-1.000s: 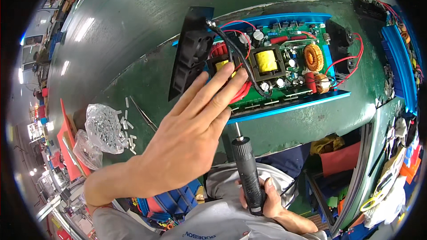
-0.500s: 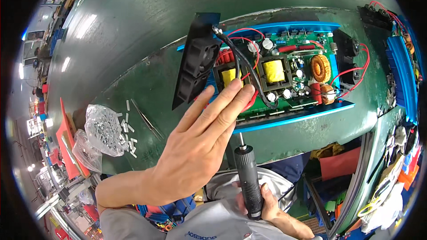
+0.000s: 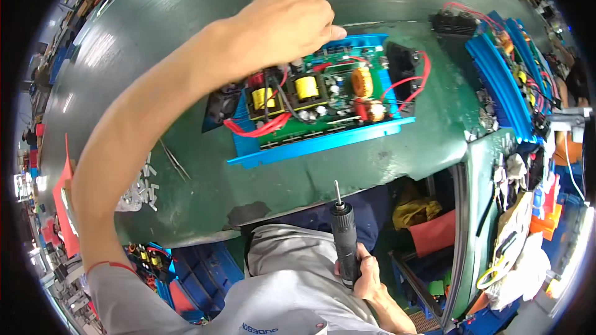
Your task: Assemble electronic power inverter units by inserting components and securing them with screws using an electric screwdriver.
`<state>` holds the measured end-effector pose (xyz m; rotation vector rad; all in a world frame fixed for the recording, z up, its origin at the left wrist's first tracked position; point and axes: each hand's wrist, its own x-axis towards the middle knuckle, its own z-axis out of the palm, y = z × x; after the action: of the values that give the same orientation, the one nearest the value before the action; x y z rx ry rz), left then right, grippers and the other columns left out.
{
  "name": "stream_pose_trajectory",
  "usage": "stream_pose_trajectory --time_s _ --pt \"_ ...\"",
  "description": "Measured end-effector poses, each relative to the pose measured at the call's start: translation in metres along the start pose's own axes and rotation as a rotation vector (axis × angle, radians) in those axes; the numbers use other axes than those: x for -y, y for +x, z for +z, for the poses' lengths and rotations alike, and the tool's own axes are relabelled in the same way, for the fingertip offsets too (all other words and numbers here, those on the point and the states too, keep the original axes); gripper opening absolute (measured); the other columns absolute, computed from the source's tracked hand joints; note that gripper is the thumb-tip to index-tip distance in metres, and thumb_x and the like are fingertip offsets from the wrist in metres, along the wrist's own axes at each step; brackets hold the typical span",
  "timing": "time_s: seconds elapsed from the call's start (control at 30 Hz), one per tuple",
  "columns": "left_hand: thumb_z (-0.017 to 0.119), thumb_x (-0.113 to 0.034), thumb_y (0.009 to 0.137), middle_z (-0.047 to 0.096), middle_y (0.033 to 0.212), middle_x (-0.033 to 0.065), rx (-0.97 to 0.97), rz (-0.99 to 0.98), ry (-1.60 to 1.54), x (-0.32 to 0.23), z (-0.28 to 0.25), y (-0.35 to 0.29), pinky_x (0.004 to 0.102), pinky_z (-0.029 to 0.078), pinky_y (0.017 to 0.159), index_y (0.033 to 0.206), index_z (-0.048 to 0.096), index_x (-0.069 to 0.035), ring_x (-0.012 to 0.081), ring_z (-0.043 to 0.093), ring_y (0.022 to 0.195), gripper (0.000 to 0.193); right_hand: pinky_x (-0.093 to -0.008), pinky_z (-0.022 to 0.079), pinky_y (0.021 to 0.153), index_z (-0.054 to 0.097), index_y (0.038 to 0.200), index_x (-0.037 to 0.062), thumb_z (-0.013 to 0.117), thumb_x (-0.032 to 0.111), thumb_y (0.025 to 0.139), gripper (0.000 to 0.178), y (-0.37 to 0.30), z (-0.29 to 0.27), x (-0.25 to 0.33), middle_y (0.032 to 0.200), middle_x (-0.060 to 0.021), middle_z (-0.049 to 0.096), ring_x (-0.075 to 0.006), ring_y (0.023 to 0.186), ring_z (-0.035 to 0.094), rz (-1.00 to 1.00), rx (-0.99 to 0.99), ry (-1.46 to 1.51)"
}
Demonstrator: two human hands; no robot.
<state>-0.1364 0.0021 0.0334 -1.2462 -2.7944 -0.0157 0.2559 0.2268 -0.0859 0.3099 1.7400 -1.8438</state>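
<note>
My right hand (image 3: 367,276) is wrapped around the lower body of a black electric screwdriver (image 3: 345,236), whose bit points up toward the bench. My left arm reaches across to the far side of an open circuit board assembly with blue metal side rails (image 3: 323,141). There my left hand (image 3: 288,22) is curled beside the far rail. Its fingers bend down and are mostly hidden, so what they hold is not visible. Yellow-wrapped transformers (image 3: 307,88), a copper coil (image 3: 362,82) and red wires sit on the green board. A black end panel (image 3: 220,108) lies at the left end, partly under my forearm.
Tweezers (image 3: 175,161) and small pale pieces (image 3: 148,189) lie left on the green bench (image 3: 428,155). Another blue-railed unit (image 3: 500,80) stands to the right. Below the bench edge, a shelf holds yellow and red items (image 3: 434,234).
My left hand has moved from the board's near left part to its far rail. The black fan panel has gone from upright to lower at the left end. The whole view has shifted.
</note>
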Motion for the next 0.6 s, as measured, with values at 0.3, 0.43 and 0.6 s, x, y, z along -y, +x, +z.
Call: stream_pose_trajectory --time_s 0.3,0.43,0.6 --pt "0.046 -0.042 0.104 0.063 0.067 0.0274 0.223 0.096 0.047 -0.013 0.010 0.043 0.0528 0.054 0.074 0.065 0.066 0.005 0.0470 0.066 0.072 0.064 -0.0287 0.045 0.063 0.050 0.133 -0.0003 0.022 0.078 0.097 0.091 -0.010 -0.020 -0.016 0.080 -0.0098 0.063 -0.0142 0.068 0.057 -0.173 -0.161 0.141" --pt "0.044 -0.037 0.104 0.065 0.067 0.0273 0.126 0.064 0.079 -0.002 0.015 0.031 0.0500 0.056 0.074 0.063 0.065 0.006 0.0428 0.069 0.068 0.063 -0.0285 0.045 0.057 0.049 0.138 0.0016 0.027 0.080 0.095 0.092 0.007 -0.040 0.006 0.080 -0.0083 0.062 -0.0151 0.066 0.058 -0.260 -0.312 0.255" --pt "0.040 -0.039 0.102 0.069 0.063 0.0232 0.414 -0.573 -0.524 0.004 0.000 -0.014 0.0358 0.059 0.052 0.064 0.066 0.011 0.0251 0.070 0.050 0.068 -0.0228 0.041 0.058 0.053 0.123 0.0028 0.065 0.030 0.096 0.040 0.015 -0.079 0.069 0.076 -0.0020 0.059 -0.0072 0.064 0.052 -0.271 -0.492 0.006"
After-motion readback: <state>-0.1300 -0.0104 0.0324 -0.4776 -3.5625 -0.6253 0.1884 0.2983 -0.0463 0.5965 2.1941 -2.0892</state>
